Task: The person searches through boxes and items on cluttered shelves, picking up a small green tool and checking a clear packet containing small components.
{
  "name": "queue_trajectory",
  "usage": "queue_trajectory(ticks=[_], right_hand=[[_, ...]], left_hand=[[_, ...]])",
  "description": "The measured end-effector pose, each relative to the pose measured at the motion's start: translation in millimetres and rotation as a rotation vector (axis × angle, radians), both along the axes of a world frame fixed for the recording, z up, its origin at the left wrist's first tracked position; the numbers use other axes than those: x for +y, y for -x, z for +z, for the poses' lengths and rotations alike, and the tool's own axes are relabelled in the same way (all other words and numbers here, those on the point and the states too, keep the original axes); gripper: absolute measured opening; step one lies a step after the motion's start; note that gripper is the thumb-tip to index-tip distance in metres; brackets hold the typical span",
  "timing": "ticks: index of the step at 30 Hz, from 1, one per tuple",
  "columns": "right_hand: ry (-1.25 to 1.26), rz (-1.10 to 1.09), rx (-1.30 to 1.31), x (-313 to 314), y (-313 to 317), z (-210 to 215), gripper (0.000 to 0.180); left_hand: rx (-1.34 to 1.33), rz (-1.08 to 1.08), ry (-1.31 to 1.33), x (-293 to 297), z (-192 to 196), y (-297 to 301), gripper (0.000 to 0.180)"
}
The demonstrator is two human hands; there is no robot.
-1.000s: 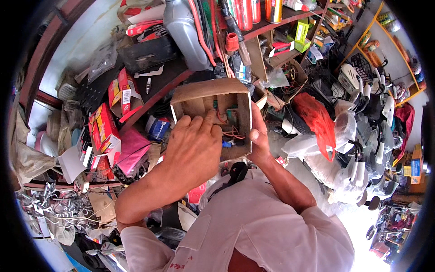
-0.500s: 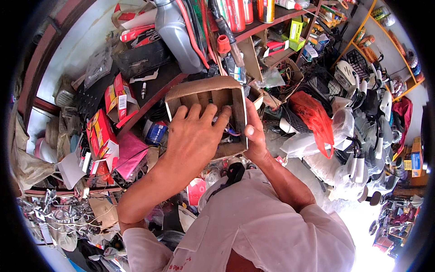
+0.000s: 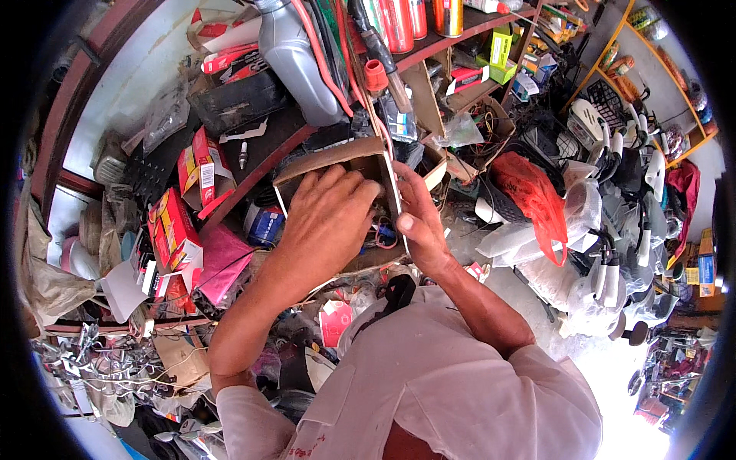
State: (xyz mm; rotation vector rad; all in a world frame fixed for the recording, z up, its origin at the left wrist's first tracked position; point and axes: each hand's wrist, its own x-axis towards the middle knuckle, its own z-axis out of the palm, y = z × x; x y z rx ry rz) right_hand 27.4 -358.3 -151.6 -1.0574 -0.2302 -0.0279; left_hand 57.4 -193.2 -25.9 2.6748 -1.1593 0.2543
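A brown cardboard box (image 3: pixel 330 159) with an open top is held tilted in front of my chest. My right hand (image 3: pixel 423 226) grips its right wall, thumb on the near side and fingers behind. My left hand (image 3: pixel 330 218) is down inside the box, its fingers bent and close together. Their tips are hidden, so what they hold, if anything, does not show. Small dark parts and a loop of blue and red wire (image 3: pixel 386 234) lie in the box, right of my left hand.
Behind the box a shelf holds a grey oil bottle (image 3: pixel 300 61), spray cans (image 3: pixel 396 27) and a spark plug (image 3: pixel 244 155). Red and yellow cartons (image 3: pixel 172 230) and a pink bag (image 3: pixel 224 264) sit at left. At right, a red plastic bag (image 3: pixel 530 199) lies among wrapped parts.
The box has tilted and shifted slightly left and down. My left fingers, spread before, have curled closer together inside it. The right hand moved with the box and still grips it.
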Motion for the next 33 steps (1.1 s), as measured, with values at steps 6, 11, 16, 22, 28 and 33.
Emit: queue_trajectory(ticks=[6,11,16,22,28,33], right_hand=[[0.067,-0.049,0.121,-4.7,-1.9,-5.6,0.092],[0.061,-0.086,0.110,-4.5,-4.4,-13.8,0.087],[0.040,-0.052,0.124,-1.8,-2.2,-12.8,0.088],[0.002,-0.044,0.138,-1.1,-0.9,-15.6,0.087],[-0.036,-0.030,0.148,-2.6,3.0,-13.7,0.089],[-0.011,-0.023,0.159,-6.1,7.2,-12.3,0.093]], left_hand=[[0.278,0.099,0.453,16.1,13.4,-3.7,0.022],[0.595,0.173,0.882,29.8,14.7,-9.1,0.021],[0.603,0.164,0.980,30.9,7.7,-10.1,0.024],[0.673,0.211,1.077,31.1,9.3,-8.5,0.024],[0.592,0.244,1.043,30.9,6.4,-11.3,0.025],[0.619,0.179,1.073,28.5,1.1,-12.4,0.021]])
